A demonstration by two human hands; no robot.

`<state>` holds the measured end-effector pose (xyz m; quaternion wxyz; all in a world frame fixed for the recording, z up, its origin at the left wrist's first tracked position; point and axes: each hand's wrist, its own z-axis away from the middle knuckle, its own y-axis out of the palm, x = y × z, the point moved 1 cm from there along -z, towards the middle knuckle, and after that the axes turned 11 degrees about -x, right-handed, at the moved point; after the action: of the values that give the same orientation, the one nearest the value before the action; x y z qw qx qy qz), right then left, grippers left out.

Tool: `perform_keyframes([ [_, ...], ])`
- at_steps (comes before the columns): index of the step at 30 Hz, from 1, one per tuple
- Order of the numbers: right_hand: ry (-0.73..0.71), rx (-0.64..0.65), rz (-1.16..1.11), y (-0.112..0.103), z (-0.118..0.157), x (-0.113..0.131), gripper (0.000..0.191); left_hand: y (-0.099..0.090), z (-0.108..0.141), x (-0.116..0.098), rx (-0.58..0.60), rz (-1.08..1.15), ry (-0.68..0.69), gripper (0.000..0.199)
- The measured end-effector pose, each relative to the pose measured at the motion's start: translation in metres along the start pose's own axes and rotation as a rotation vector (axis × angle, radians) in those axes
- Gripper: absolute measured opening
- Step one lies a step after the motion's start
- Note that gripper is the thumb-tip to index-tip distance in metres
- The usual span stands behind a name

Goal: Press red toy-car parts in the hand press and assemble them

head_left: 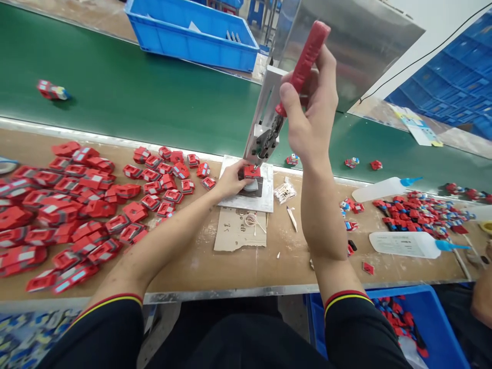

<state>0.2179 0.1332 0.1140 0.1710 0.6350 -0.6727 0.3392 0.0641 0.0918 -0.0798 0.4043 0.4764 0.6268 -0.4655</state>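
Note:
My right hand (313,107) is wrapped round the red handle (307,59) of a metal toggle press (265,138). Under the press tip, a small red plastic part (251,171) sits on a dark block (257,188) fixed to a metal base plate (265,203). My left hand (232,180) pinches that red part from the left side. The press tip is at the top of the part; whether it touches cannot be made out. In front of the plate lies a torn piece of cardboard (223,236) with cotton swabs and small bits on it.
Red plastic parts (65,205) are heaped on the left of the bench. White bottles with blue nozzles (403,245) and a pile of red and blue pieces (418,215) lie right. Behind runs a green conveyor belt (154,97) beside a blue crate (192,46). Another person's arm (482,292) shows at right.

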Motion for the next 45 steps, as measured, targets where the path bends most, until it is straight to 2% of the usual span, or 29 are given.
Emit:
perform_keyframes([
  [3, -0.072, -0.098, 0.089, 0.003, 0.033, 0.023, 0.060, 0.000, 0.001, 0.002, 0.002, 0.000, 0.013, 0.044],
  [7, -0.217, -0.009, 0.176, -0.005, 0.077, 0.035, 0.038, -0.001, 0.003, 0.000, -0.005, 0.001, 0.074, 0.041],
  [12, -0.041, 0.183, 0.265, -0.010, 0.113, 0.004, 0.021, 0.000, 0.004, -0.001, -0.017, -0.035, 0.114, 0.041],
  [14, -0.006, 0.212, 0.246, -0.011, 0.128, -0.009, 0.019, 0.000, 0.004, -0.001, -0.019, -0.041, 0.119, 0.042],
  [15, -0.004, 0.190, 0.236, -0.011, 0.135, -0.012, 0.019, 0.001, 0.005, -0.001, -0.020, -0.042, 0.117, 0.042],
  [17, 0.018, 0.056, 0.202, -0.011, 0.148, -0.014, 0.026, 0.002, 0.006, -0.001, -0.025, -0.044, 0.105, 0.042],
  [19, 0.121, -0.072, 0.093, -0.009, 0.157, -0.011, 0.037, 0.003, 0.007, -0.001, -0.040, -0.049, 0.088, 0.041],
  [21, 0.315, -0.046, -0.097, -0.004, 0.160, -0.006, 0.050, 0.005, 0.008, -0.002, -0.059, -0.054, 0.080, 0.039],
  [24, 0.601, 0.129, -0.346, 0.003, 0.158, 0.003, 0.063, 0.006, 0.011, -0.003, -0.081, -0.051, 0.078, 0.037],
  [27, 0.728, 0.148, -0.410, 0.003, 0.152, 0.011, 0.069, 0.007, 0.012, -0.005, -0.099, -0.053, 0.079, 0.037],
  [32, 0.701, 0.142, -0.382, 0.004, 0.155, 0.008, 0.064, 0.006, 0.015, -0.007, -0.117, -0.081, 0.099, 0.032],
  [37, 0.597, 0.149, -0.186, 0.016, 0.166, -0.019, 0.040, 0.004, 0.015, -0.003, -0.095, -0.090, 0.114, 0.036],
  [42, 0.561, 0.133, -0.130, 0.028, 0.169, -0.042, 0.040, 0.010, 0.014, -0.001, -0.076, -0.104, 0.099, 0.039],
  [45, 0.509, 0.089, -0.078, 0.015, 0.169, -0.039, 0.043, -0.001, 0.013, -0.006, -0.033, -0.160, 0.152, 0.047],
])
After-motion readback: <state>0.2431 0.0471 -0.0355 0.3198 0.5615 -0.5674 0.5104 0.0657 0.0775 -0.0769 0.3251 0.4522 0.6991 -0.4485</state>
